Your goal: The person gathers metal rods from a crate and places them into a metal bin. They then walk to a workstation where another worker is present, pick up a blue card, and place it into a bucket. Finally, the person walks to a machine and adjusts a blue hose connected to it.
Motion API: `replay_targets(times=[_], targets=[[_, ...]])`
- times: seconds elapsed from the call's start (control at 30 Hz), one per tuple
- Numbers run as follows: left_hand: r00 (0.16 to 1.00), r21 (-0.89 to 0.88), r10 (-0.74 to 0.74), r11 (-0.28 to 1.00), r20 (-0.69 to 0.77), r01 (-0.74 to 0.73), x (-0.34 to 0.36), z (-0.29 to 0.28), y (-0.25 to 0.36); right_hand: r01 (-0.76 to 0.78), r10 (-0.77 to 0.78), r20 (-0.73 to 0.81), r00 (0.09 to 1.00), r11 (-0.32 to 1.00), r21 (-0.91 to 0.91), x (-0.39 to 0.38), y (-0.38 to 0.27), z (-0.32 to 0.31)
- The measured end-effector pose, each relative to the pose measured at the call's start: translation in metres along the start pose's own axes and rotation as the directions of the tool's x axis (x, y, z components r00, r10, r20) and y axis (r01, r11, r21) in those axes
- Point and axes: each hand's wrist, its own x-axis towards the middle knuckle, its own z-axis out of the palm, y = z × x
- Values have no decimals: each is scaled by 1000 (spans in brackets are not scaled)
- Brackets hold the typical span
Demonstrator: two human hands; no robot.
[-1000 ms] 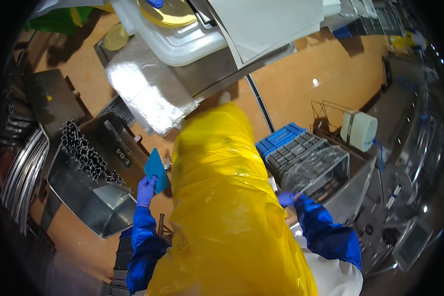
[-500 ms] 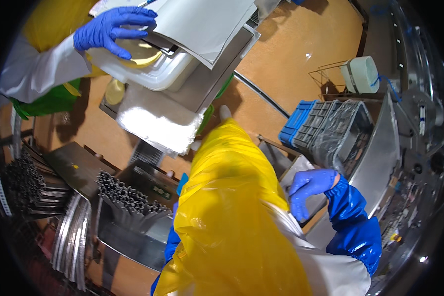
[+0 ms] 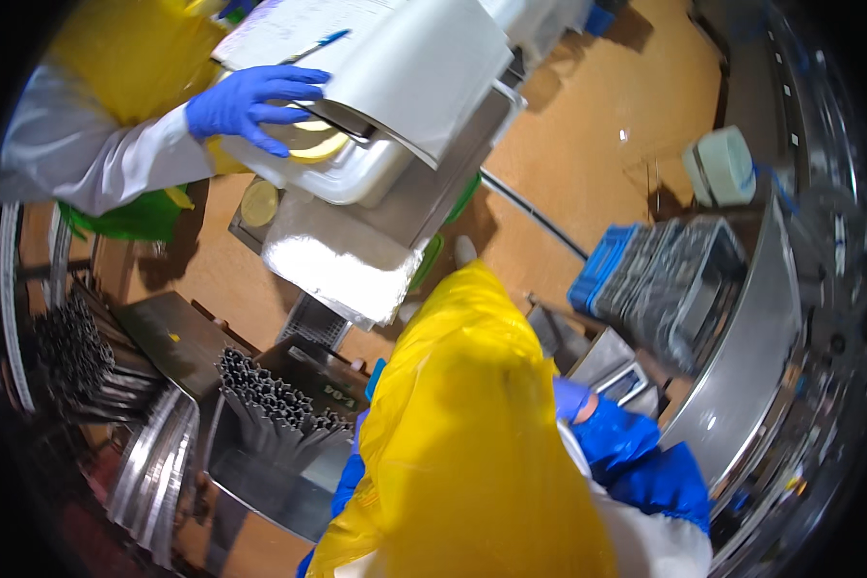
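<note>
A yellow apron (image 3: 482, 433) over my front hides most of both hands. My right hand (image 3: 570, 399), in a purple-blue glove under a blue sleeve cover, shows only its back edge beside the apron; its fingers are hidden. On the other side just a sliver of my left hand (image 3: 359, 430) comes out past the apron, above a blue sleeve. Close above that sliver a teal-blue piece (image 3: 375, 378) sticks out; whether I hold it, I cannot make out. A light metal-edged box (image 3: 626, 380) stands just beyond my right hand.
At upper left a co-worker's gloved hand (image 3: 260, 104) rests by a clipboard with white sheets (image 3: 424, 77) and a blue pen (image 3: 320, 44), over a white tub (image 3: 366, 178). Metal strips (image 3: 279, 400) fill a bin at left. Blue and grey crates (image 3: 645, 284) stand right, beside a steel counter (image 3: 742, 361).
My right hand has drawn in from the right to the apron's edge, where its fingers vanish from sight. The view has shifted, moving the surroundings slightly right and down in the picture.
</note>
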Motion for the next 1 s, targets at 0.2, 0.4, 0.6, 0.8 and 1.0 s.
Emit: replay_targets(times=[0.2, 0.4, 0.6, 0.8, 1.0], targets=[[1000, -35, 12, 999, -27, -13, 0, 13, 7, -33, 37, 174, 984, 999, -29, -19, 3, -16], [997, -117, 31, 992, -70, -39, 3, 30, -1, -102, 115, 349, 930, 993, -56, -27, -9, -54], [993, -32, 11, 999, -114, -15, 28, 24, -13, -430, 533, 354, 768, 840, -331, -11, -141, -148], [967, 125, -13, 991, -255, 47, 0, 20, 70, 244, -744, -46, 666, 276, -930, 155, -273, -194], [987, 521, 74, 853, -143, 11, -7, -10, 138, 137, -683, 116, 721, -24, -990, 336, -301, -199]])
